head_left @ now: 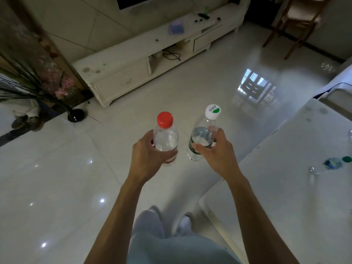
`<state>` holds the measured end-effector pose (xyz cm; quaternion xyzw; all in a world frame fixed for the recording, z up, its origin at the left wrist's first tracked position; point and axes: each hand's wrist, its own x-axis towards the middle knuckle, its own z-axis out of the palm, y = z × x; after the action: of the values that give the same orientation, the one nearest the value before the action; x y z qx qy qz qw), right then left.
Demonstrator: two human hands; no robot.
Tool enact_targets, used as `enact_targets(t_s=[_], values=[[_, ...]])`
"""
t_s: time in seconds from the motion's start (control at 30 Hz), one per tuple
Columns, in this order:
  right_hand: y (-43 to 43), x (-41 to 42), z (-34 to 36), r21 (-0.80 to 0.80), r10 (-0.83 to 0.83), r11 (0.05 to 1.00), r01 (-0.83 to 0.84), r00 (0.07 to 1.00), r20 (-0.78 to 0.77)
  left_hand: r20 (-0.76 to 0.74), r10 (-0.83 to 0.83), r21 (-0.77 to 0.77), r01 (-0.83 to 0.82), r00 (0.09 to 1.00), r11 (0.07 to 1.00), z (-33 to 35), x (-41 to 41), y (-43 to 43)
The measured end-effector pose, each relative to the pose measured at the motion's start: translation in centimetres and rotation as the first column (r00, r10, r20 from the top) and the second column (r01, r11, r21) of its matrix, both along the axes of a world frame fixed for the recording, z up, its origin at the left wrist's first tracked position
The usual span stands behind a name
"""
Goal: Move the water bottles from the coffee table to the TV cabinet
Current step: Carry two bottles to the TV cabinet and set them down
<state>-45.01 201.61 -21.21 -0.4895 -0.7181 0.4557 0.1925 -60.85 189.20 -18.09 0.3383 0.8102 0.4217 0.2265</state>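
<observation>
My left hand (pixel 150 155) grips a clear water bottle with a red cap (pixel 165 130), held upright over the floor. My right hand (pixel 217 155) grips a clear water bottle with a white and green cap (pixel 206 130), tilted slightly right. Both bottles hang in front of me, side by side and a little apart. The white coffee table (pixel 285 187) lies to my right, with a blue-labelled bottle (pixel 332 163) and a green cap (pixel 347 159) on it near the frame's edge. The long white TV cabinet (pixel 133 58) stands ahead against the wall.
On the cabinet top sit a pale purple box (pixel 176 27) and small dark items (pixel 203 15). A black vase with branches (pixel 75 115) stands at the cabinet's left end. A wooden chair (pixel 297 21) is at the back right. Glossy tiled floor (pixel 57 168) lies between me and the cabinet.
</observation>
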Motion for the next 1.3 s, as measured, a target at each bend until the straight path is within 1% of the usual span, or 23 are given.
enact_targets(t_s=[0.27, 0.43, 0.67, 0.77, 0.9, 1.13, 1.3], values=[[5.9, -3.7, -1.2, 0.014, -0.04, 0.999, 0.04, 0.998, 0.039, -0.018, -0.055, -0.022, 0.054, 0.998, 0.998, -1.4, -4.8, 7.0], [10.9, -7.8, -1.3, 0.03, -0.107, 0.994, 0.106, 0.993, 0.049, 0.018, -0.095, -0.013, 0.095, 0.995, 0.995, -2.1, -9.8, 12.9], [17.5, -14.1, 0.3, 0.119, -0.223, 0.969, 0.217, 0.974, 0.044, 0.0, -0.211, 0.025, 0.211, 0.977, 0.977, -1.3, -18.1, 21.8], [20.0, -16.1, 1.0, 0.131, -0.256, 0.959, 0.25, 0.966, 0.031, -0.006, -0.259, 0.047, 0.259, 0.966, 0.965, -0.8, -20.7, 25.3], [22.8, -17.7, 1.1, 0.145, -0.287, 0.949, 0.281, 0.958, 0.023, -0.023, -0.319, 0.058, 0.32, 0.947, 0.946, -0.7, -22.5, 28.8], [28.6, -19.5, 0.0, 0.132, -0.315, 0.941, 0.311, 0.949, 0.009, 0.004, -0.375, 0.039, 0.374, 0.927, 0.926, -1.7, -23.9, 35.0], [34.4, -20.3, -0.6, 0.132, -0.305, 0.943, 0.305, 0.952, -0.019, -0.013, -0.373, 0.024, 0.374, 0.928, 0.927, -2.2, -24.7, 41.0]])
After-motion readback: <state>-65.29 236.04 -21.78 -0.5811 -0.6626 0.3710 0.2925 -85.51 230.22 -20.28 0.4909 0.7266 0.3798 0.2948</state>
